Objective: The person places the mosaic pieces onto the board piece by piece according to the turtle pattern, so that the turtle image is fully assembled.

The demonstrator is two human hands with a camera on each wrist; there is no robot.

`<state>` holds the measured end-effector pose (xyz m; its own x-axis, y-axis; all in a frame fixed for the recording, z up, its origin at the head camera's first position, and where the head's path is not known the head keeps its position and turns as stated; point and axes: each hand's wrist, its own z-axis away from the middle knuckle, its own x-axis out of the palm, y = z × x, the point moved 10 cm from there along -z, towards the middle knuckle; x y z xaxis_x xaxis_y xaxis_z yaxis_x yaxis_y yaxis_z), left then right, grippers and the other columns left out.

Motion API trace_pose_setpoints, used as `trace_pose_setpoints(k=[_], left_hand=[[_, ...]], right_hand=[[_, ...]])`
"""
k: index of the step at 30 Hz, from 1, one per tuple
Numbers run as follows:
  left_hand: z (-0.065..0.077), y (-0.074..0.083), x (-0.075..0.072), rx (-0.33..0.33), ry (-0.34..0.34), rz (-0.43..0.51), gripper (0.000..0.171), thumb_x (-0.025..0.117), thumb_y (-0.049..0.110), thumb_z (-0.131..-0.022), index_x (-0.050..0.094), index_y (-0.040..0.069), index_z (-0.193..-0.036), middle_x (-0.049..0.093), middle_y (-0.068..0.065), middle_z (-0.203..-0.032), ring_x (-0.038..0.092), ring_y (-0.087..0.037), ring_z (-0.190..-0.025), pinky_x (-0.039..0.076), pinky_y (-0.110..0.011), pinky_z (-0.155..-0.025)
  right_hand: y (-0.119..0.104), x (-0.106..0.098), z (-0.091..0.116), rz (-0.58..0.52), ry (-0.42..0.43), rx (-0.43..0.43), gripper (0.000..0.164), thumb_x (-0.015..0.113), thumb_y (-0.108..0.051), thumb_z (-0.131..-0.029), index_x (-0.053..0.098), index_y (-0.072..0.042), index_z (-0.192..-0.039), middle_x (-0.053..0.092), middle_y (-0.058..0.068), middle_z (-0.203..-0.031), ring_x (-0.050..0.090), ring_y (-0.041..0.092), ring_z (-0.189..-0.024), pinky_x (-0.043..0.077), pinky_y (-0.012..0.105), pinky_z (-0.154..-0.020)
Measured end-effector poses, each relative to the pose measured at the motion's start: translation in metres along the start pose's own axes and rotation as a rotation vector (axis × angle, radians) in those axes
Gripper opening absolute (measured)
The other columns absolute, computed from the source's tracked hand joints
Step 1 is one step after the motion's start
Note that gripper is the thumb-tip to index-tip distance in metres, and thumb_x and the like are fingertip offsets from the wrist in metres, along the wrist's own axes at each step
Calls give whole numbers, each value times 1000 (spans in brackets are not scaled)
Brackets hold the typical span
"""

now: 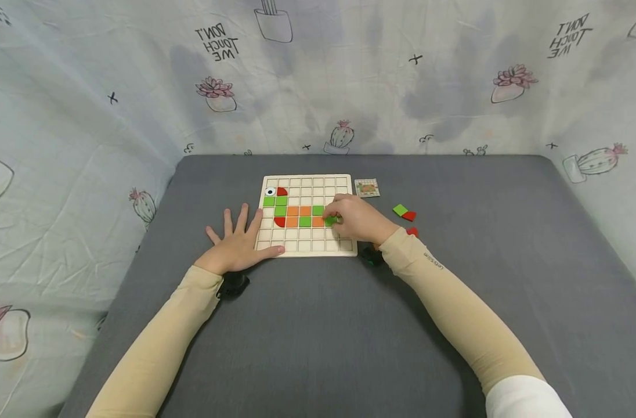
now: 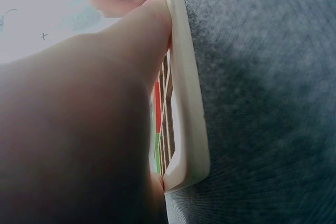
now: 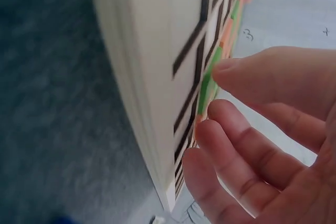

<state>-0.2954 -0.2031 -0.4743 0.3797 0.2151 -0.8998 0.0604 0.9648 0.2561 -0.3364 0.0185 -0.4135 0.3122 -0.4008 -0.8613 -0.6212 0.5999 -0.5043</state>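
Note:
A pale wooden grid board point(image 1: 313, 246) lies on the grey table, with green, orange and red tiles and a round eye piece point(image 1: 270, 191) set in its squares. My left hand point(image 1: 236, 247) spreads its fingers at the board's left side, thumb resting on the front left corner. Over the right part of the board, my right hand point(image 1: 361, 219) pinches a green tile point(image 3: 206, 90) at the end of the lower coloured row. In the right wrist view the thumb presses this tile down at its grid square, with the other fingers curled beside it.
A small picture card point(image 1: 367, 187) lies by the board's upper right corner. Farther right are a loose green tile point(image 1: 400, 210) and red tile point(image 1: 409, 216). Another red piece point(image 1: 412, 231) is partly hidden behind the right wrist. A printed cloth point(image 1: 380, 69) hangs behind the table.

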Motion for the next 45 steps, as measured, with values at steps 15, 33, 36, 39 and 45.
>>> trace_pose_setpoints(k=[15, 33, 36, 39, 45], left_hand=[[-1, 0, -2, -4, 1, 0, 119, 48, 87, -88, -5, 18, -169, -20, -20, -173, -27, -55, -152, -14, -89, -103], [3, 2, -4, -3, 0, -3, 119, 48, 87, -88, -5, 18, -169, -18, -22, -173, -25, -57, -153, -12, -90, -103], [4, 2, -4, -4, -4, -3, 119, 49, 86, -88, -5, 18, -169, -18, -22, -173, -25, -57, -152, -12, -90, -103], [3, 2, -4, -1, -3, -5, 119, 49, 86, -88, -5, 17, -169, -18, -22, -173, -25, -57, -152, -12, -90, -103], [2, 1, -3, -1, -5, -6, 119, 48, 87, -88, -5, 17, -169, -18, -22, -173, -26, -56, -153, -12, -90, -103]], right_hand=[[37, -54, 46, 23, 111, 143, 36, 72, -12, -96, 70, -3, -131, 66, 16, -129, 66, 31, -109, 55, 48, -92], [93, -90, 79, -5, 159, 334, 39, 71, -12, -97, 67, 0, -134, 64, 22, -131, 59, 39, -115, 50, 55, -94], [98, -86, 79, 5, 125, 343, 41, 71, -13, -98, 65, 2, -135, 63, 23, -132, 60, 39, -114, 50, 55, -94], [103, -80, 78, 27, 95, 351, 42, 72, -14, -97, 65, 3, -136, 64, 24, -129, 61, 38, -111, 51, 54, -92], [116, -70, 80, 61, 37, 401, 43, 74, -19, -96, 66, 1, -134, 66, 23, -122, 63, 38, -111, 52, 55, -92]])
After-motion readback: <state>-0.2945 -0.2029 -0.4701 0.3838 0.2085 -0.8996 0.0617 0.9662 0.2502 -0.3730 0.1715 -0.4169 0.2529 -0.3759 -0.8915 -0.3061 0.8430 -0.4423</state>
